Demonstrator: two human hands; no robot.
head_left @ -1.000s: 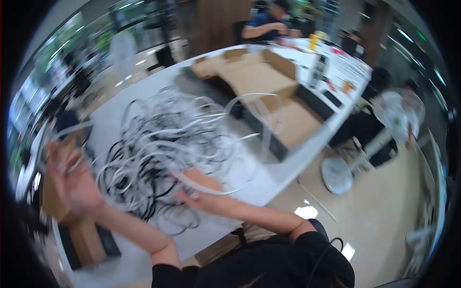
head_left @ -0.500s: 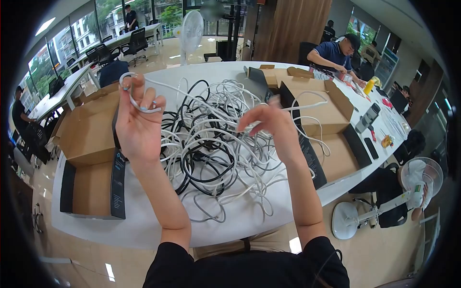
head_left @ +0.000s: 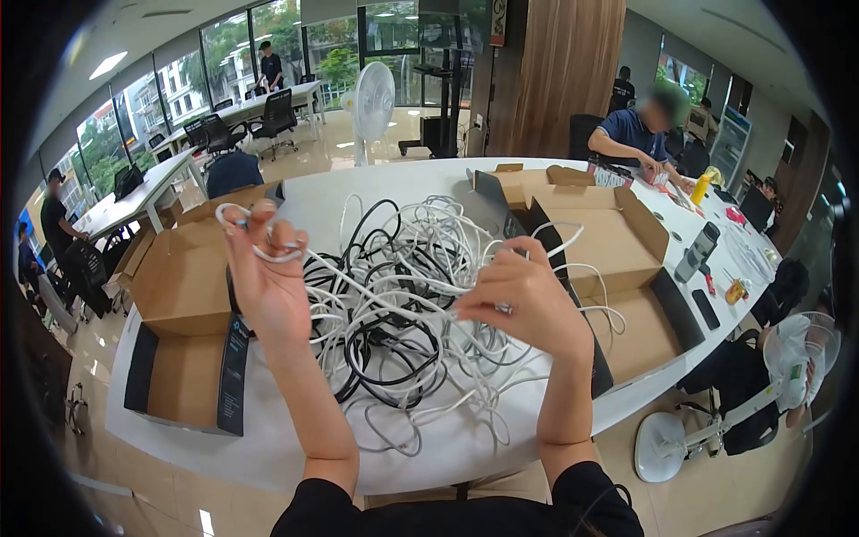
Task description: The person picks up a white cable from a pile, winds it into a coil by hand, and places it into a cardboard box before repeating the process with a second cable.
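A loop of white cable (head_left: 284, 257) lies around the curled fingers of my left hand (head_left: 273, 277), which is raised at the left of the pile. My right hand (head_left: 528, 300) is over the right part of the pile, thumb and fingers pinched together by the white cables. What is between those fingertips is too small to name. Below both hands, a tangled pile of white cables (head_left: 488, 345), with black cables (head_left: 391, 362) among them, spreads over the white table (head_left: 268, 452).
An open cardboard box (head_left: 183, 376) stands at the left. Another open box (head_left: 631, 336) is at the right, cables hanging into it. Beyond it are a grey bottle (head_left: 696, 253), a black phone-like object (head_left: 705, 309) and a seated person (head_left: 631, 134). A white fan (head_left: 372, 103) stands behind.
My right hand has moved down and its spread fingers have closed into a pinch. My left hand still has the white loop. The whole view has shifted slightly.
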